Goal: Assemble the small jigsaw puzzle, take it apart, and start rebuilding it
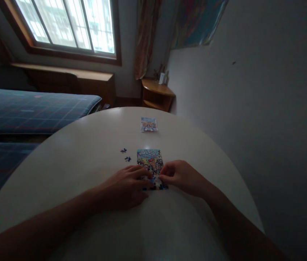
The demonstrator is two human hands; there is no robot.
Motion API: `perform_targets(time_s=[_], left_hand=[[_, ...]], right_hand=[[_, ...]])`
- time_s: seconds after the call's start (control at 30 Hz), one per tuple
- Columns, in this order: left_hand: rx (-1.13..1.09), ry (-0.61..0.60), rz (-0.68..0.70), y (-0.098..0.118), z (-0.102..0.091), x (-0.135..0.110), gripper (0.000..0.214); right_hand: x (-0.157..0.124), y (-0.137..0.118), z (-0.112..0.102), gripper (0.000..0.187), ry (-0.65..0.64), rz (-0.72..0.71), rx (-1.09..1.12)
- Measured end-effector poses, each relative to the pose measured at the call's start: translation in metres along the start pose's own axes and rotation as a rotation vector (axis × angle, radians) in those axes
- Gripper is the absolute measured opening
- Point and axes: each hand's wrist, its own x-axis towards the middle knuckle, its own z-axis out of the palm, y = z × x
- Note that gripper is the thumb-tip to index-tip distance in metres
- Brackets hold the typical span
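A small colourful jigsaw puzzle (150, 162) lies flat near the middle of a round white table (88, 152). My left hand (127, 186) rests palm down at the puzzle's lower left edge, fingers stretched flat onto it. My right hand (182, 177) sits at the lower right edge, its fingers curled in a pinch against the puzzle; what they hold is too small to make out. Two loose dark blue puzzle pieces (125, 154) lie just left of the puzzle. A small printed picture card (148, 124) lies farther back on the table.
A bed with a blue checked cover (28, 108) runs along the left. A wooden corner shelf (157, 95) stands behind the table, under a window (69, 25) and a curtain (146, 36). A bare grey wall (251, 108) is on the right.
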Motion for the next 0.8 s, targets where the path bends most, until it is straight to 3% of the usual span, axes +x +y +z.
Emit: perform_targets(time_s=[0.8], left_hand=[[0.035,-0.003,0.025,-0.0038,0.0046,0.001,0.022]], right_hand=[[0.0002,0.0003,0.0083,0.009,0.013,-0.012,-0.103]])
